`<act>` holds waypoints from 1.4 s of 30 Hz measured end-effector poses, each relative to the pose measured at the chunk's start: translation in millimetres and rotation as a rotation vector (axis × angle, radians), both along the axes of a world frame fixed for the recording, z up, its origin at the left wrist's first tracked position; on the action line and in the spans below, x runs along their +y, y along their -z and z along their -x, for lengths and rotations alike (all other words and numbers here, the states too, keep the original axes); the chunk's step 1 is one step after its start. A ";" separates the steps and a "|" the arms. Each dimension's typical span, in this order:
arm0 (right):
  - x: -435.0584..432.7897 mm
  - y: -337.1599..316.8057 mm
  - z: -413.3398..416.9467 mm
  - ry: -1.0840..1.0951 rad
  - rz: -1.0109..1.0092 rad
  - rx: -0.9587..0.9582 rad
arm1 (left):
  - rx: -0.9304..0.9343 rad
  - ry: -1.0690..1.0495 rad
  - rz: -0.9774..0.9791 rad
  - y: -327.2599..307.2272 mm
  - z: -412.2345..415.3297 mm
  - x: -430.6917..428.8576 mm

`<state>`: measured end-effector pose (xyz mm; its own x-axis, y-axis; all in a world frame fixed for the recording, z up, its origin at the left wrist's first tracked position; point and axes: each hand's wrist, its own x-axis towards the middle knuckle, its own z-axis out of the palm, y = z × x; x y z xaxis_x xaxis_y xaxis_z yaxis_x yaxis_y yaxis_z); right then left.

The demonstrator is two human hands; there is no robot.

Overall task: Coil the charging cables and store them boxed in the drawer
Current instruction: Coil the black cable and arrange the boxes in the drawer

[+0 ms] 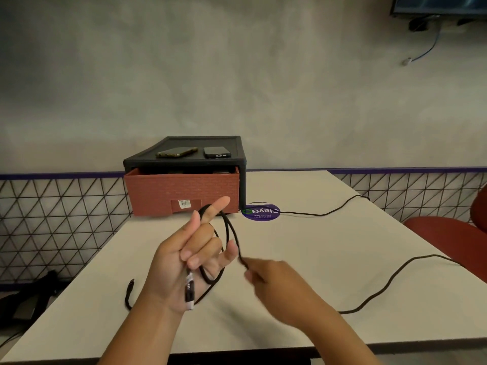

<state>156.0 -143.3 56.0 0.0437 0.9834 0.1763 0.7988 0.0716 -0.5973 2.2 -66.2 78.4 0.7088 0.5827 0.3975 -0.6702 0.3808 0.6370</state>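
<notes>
Winding thin black braided charging cable [233, 233] | left grip [184, 264] holds loops | right grip [274, 280] pinches strand just beside | slack trails right

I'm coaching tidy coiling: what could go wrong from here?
The loops of the black cable hang loosely over spread fingers of the left hand and could slip off if the right hand tugs. Its slack seems to run off the table edge beside the red chair and might snag there.

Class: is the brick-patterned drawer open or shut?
Partly open: the drawer front juts forward of the black frame, a dark gap showing above it.
</notes>
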 end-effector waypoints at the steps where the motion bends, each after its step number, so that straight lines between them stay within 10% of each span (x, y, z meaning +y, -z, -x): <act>1: 2.6 -3.0 -6.1 0.092 -0.065 -0.008 | 0.035 -0.023 0.015 -1.1 5.4 -3.2; 6: 19.3 -21.3 -57.4 0.482 -0.222 -0.115 | 0.074 0.050 -0.018 11.5 9.8 -9.2; 13: 23.1 -12.6 -56.7 0.431 -0.109 -0.242 | 0.082 -0.109 0.030 5.3 13.7 -2.7; 23: -26.6 -32.6 12.3 -0.257 0.194 -0.407 | 0.123 -0.466 -0.010 -5.9 -24.0 -11.9; 32: -41.7 -72.4 -0.3 -0.262 -0.152 -0.364 | 0.622 -0.701 -0.613 0.0 -31.3 -16.8; 42: 15.4 -51.0 -24.7 -0.093 -0.592 0.058 | 0.508 -0.247 -0.151 -18.3 -21.5 -44.2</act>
